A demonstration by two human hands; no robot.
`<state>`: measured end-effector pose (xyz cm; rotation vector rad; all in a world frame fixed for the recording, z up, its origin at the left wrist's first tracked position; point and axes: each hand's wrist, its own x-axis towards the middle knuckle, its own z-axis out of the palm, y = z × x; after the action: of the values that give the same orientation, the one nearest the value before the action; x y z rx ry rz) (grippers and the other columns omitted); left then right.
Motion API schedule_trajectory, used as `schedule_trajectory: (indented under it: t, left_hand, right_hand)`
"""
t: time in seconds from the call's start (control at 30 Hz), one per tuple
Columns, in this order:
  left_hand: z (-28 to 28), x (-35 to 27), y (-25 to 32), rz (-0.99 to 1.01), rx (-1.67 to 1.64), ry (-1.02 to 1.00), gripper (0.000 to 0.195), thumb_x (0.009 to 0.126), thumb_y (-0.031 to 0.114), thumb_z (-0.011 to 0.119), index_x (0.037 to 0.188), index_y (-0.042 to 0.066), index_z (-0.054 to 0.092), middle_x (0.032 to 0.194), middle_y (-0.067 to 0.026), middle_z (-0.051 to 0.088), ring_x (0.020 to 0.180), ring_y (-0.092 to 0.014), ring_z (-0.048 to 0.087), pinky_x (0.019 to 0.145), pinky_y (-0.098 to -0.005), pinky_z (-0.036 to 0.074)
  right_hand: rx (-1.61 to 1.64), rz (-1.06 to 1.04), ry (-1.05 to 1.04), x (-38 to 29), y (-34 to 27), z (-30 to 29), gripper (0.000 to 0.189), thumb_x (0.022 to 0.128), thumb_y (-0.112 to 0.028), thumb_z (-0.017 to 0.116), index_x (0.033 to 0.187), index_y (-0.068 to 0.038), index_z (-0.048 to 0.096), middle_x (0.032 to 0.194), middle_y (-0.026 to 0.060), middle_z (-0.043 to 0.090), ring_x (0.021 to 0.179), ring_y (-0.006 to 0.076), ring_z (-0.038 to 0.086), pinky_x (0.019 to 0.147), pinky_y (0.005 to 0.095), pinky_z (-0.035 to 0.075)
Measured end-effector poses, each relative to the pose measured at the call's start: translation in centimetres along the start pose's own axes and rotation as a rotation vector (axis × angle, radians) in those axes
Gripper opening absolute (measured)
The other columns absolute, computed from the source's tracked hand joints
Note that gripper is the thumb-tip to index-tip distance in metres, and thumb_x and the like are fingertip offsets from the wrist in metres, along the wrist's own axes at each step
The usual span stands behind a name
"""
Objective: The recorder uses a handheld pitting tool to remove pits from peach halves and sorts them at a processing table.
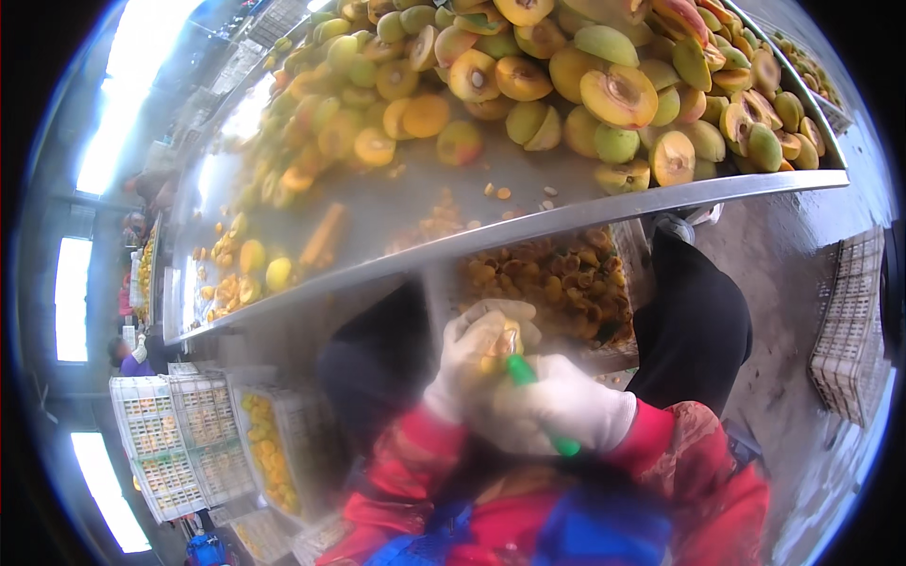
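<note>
My left hand (460, 361), in a white glove, is closed around a piece of yellow peach (490, 363). In my gloved right hand (577, 403) is a small tool with a green handle (522, 369). Its metal end (512, 338) meets the fruit, but blur hides the exact shape of the tip. Both hands are close together above my lap, just short of the metal table's raised rim (495, 237). Beneath the table edge, past my hands, lies a crate of peach pits and scraps (552, 283).
Halved peaches (616, 92) are heaped across the metal table. Small fruit pieces (230, 286) lie at its left end. White plastic crates (159, 446) stand at left, one holding yellow fruit (269, 453). Another crate (849, 325) stands at right. A person (134, 361) is far left.
</note>
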<state>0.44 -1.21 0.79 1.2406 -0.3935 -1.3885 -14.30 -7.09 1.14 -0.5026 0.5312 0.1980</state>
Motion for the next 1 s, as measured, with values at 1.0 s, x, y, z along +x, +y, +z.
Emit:
schedule_trajectory:
  t: [1.0]
  left_hand:
    - [-0.5, 0.6, -3.9, 0.104, 0.093, 0.044, 0.029, 0.092, 0.02, 0.05, 0.108, -0.003, 0.059, 0.088, -0.0134, 0.067, 0.075, -0.014, 0.061, 0.069, -0.025, 0.049]
  right_hand:
    - [-0.108, -0.182, 0.187, 0.0, 1.2, 0.6, 0.013, 0.078, -0.013, 0.058, 0.07, -0.003, 0.057, 0.056, 0.0033, 0.054, 0.041, 0.0119, 0.049, 0.038, 0.0261, 0.039]
